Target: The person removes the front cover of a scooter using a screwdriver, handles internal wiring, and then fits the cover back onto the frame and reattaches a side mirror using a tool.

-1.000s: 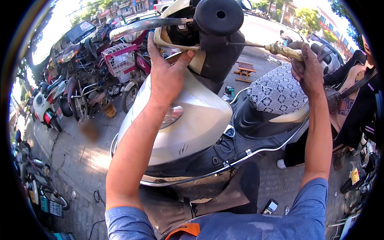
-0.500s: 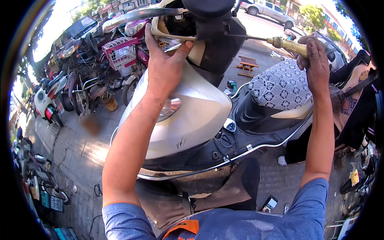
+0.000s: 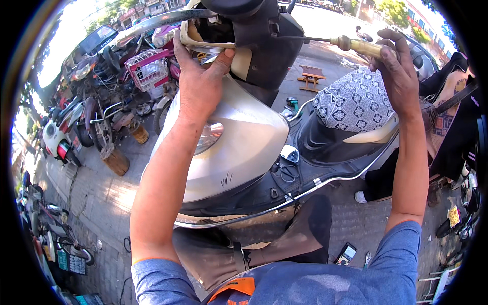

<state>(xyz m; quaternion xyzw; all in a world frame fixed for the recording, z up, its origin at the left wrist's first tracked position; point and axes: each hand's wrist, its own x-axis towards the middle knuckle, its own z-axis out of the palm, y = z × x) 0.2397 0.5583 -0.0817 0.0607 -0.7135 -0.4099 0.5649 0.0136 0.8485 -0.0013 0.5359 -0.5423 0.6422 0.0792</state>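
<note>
The cream and dark plastic scooter [image 3: 239, 137] stands side-on in front of me. My left hand [image 3: 201, 91] grips the lower edge of its cream front housing [image 3: 192, 34], thumb on one side and fingers on the other. A hollow in that housing shows dark inside. My right hand [image 3: 399, 76] holds a screwdriver [image 3: 362, 47] by its yellowish handle, mostly with thumb and fingertips. The screwdriver's long thin shaft lies level and reaches the dark plastic cover [image 3: 267, 46] beneath the handlebar; its tip is hidden there.
A patterned cloth covers the seat [image 3: 356, 104]. Pliers [image 3: 287, 173] and a mirror-like part [image 3: 290, 153] lie on the footboard. Beyond are a small wooden stool [image 3: 311, 77] and a green power tool [image 3: 292, 103]. A multimeter [image 3: 346, 253] lies beside my leg. Someone in dark clothes [image 3: 452, 132] sits at right.
My right hand's fingers have shifted round the screwdriver handle and opened a little. The left hand keeps its grip. My view has moved slightly, and the pickup on the road is out of sight.
</note>
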